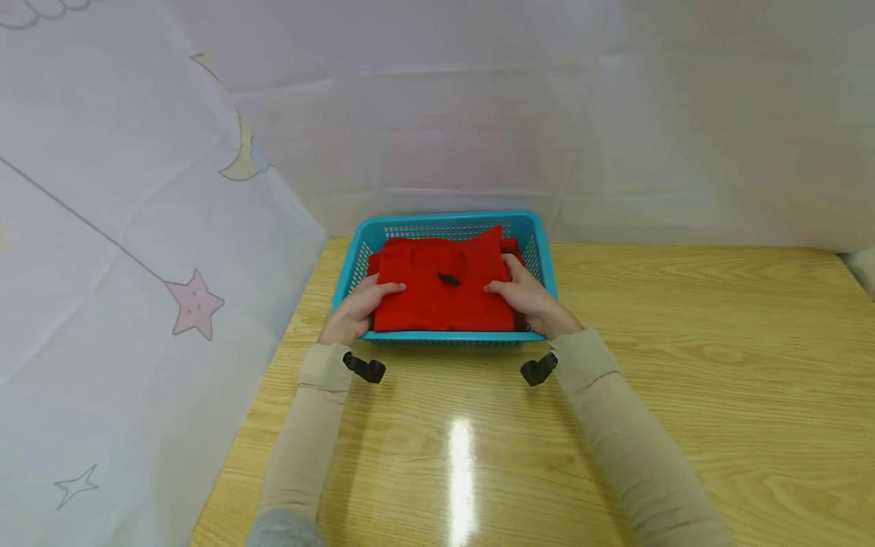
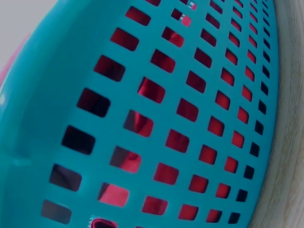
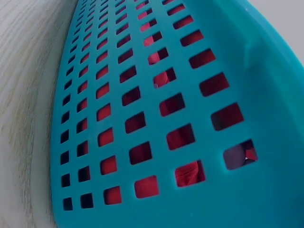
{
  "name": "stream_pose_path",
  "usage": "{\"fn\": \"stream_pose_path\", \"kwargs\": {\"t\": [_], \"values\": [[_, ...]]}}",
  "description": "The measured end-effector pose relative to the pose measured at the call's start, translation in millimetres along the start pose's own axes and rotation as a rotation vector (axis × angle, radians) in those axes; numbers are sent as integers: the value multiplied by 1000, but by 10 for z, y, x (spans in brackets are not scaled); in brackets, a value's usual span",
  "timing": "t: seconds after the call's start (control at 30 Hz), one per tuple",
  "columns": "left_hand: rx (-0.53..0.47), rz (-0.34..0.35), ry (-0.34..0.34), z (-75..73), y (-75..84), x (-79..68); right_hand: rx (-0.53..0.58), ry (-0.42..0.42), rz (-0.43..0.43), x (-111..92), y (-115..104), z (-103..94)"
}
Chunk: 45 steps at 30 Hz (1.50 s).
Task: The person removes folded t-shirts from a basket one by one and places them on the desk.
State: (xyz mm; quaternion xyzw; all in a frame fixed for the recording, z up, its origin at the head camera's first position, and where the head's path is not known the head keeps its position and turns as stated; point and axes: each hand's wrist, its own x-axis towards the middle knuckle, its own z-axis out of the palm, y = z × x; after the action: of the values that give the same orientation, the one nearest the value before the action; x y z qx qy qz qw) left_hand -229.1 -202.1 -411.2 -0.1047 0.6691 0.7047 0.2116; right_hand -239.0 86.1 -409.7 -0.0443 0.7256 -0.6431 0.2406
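Observation:
A folded red garment (image 1: 437, 304) with a small dark mark near its middle lies in a blue plastic basket (image 1: 451, 218), on top of more red cloth (image 1: 509, 245). My left hand (image 1: 358, 308) grips its left side, thumb over the top. On the right side my right hand (image 1: 526, 295) holds it in the same way, thumb on top. The garment's far right corner sticks up. Both wrist views show the basket's perforated wall (image 2: 61, 71) up close, red cloth (image 3: 180, 137) behind the holes; the hands' lower fingers are mostly hidden.
The basket stands on a wooden table (image 1: 683, 365), close to a pale cloth backdrop (image 1: 437, 137). Another backdrop panel with stars (image 1: 195, 304) and moons runs along the left edge. A small black wrist camera (image 1: 365, 368) is on each sleeve.

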Motion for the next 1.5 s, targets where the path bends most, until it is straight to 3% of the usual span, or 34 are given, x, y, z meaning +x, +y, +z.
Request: {"fn": "stream_pose_path", "kwargs": {"t": [0.23,0.63,0.97,1.5], "values": [[-47,17,-24,-21,-5,16,20,-24,-25,-5,4,-20],[-40,1,-40,-29,18,-25,-5,-27,-76,-19,0,-1],[-48,60,-92,-73,15,-8,30,15,-115,-50,-13,37],[8,121,-17,18,145,-120,4,72,-203,-103,-74,28]]}}
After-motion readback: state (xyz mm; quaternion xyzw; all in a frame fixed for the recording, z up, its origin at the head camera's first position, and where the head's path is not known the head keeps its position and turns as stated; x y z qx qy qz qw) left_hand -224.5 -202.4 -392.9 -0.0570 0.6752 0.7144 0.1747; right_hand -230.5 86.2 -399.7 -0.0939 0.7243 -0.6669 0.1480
